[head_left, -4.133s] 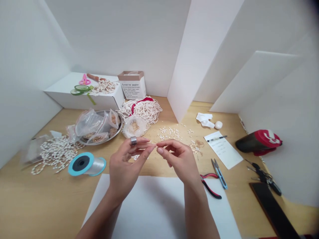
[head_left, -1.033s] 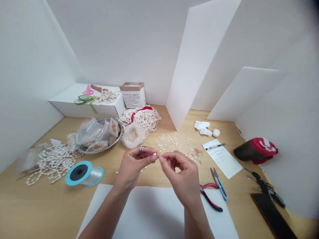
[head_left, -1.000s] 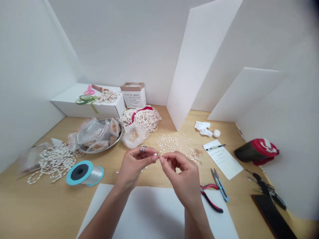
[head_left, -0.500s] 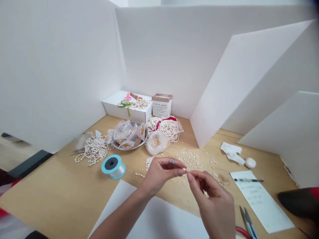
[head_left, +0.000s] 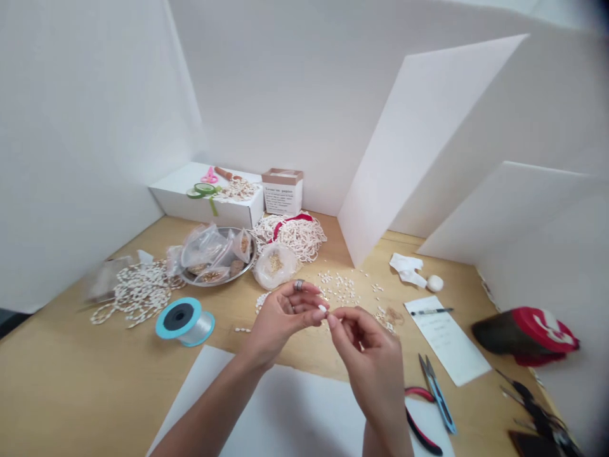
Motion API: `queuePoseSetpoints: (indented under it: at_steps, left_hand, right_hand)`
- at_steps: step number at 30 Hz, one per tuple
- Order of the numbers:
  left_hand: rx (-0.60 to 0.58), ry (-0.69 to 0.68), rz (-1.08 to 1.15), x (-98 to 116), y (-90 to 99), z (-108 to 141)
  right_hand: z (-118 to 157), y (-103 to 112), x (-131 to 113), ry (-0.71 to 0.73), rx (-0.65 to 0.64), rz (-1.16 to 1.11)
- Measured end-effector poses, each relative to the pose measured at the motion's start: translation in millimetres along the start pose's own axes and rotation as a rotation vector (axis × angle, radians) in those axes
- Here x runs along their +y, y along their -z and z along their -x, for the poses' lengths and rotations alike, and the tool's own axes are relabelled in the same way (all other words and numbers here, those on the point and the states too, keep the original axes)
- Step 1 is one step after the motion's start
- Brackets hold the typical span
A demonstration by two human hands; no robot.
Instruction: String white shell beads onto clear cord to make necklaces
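Note:
A small white bead (head_left: 322, 308) sits between the thumb and fingertips of my left hand (head_left: 280, 320), which wears a ring. My right hand (head_left: 368, 352) meets it from the right, thumb and forefinger pinched together close to the bead. Whatever is between those right fingertips is too small to make out. Both hands are held above the table, over the far edge of a white sheet of paper (head_left: 290, 419). Loose white beads (head_left: 339, 287) lie scattered beyond them, and a spool of clear line (head_left: 197, 329) with blue flanges rests to the left.
A metal bowl (head_left: 219, 284) of bagged beads, an open bead bag (head_left: 273, 270), bead strands (head_left: 311, 238) and a white box (head_left: 228, 212) stand behind. At right lie snips (head_left: 440, 397), pliers (head_left: 421, 428), a written note (head_left: 450, 346) and a dark tumbler (head_left: 499, 333). White panels surround the table.
My view has turned to the right, so everything sits farther left and more of the tumbler and tools shows. The hands keep their pinch, and the bead is now more visible.

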State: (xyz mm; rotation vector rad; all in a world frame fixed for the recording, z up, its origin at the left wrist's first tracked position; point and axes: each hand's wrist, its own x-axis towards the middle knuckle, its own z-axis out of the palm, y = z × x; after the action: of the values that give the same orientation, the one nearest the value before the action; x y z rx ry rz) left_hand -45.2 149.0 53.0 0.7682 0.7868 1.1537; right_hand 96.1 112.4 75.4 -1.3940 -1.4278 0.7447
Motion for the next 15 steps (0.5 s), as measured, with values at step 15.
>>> queuePoseSetpoints:
  at_steps: [15]
  left_hand:
    - [0.033, -0.006, 0.015, -7.4, -4.9, 2.0]
  right_hand:
    - [1.2, -1.1, -5.6, 0.009, 0.076, -0.074]
